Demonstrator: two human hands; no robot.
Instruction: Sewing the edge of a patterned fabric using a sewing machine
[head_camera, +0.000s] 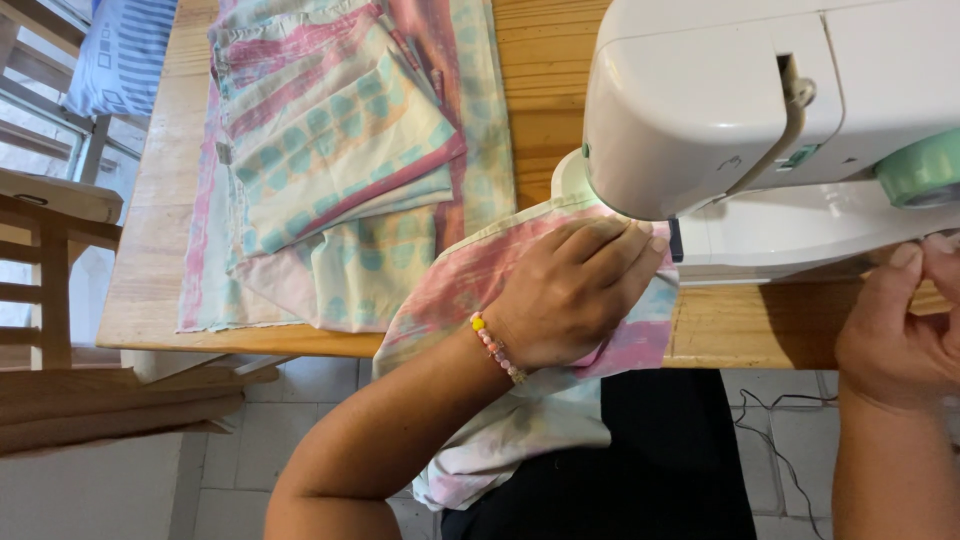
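**Two hands at the sewing machine, cloth under the head**

Two hands work at a white sewing machine (760, 110) that stands on the right of a wooden bench (150, 290). The left hand (575, 290) lies flat, fingers together and slightly curled, pressing a pastel pink-and-teal cloth (470, 280) down on the machine bed; its fingertips reach just under the machine head. A bead bracelet (495, 348) sits on that wrist. The right hand (900, 330) is at the far right edge, by the near side of the machine below a pale green dial (920, 170); its fingers are bent together as if pinching something small, but what they hold, if anything, I cannot tell.

The cloth runs from under the head, across the bench's near edge and down into the person's lap. The needle is hidden behind the head, so whether a seam is being run cannot be seen. Judging by how things lie, the piece seems to be mid-way: part of it is at the machine, much of it hangs off the edge.

A stack (340, 150) of similar printed pieces lies folded on the left of the bench, well apart from the hands. A wooden chair (50, 250) stands further left, and a dark cable (770, 430) trails over the tiled floor.
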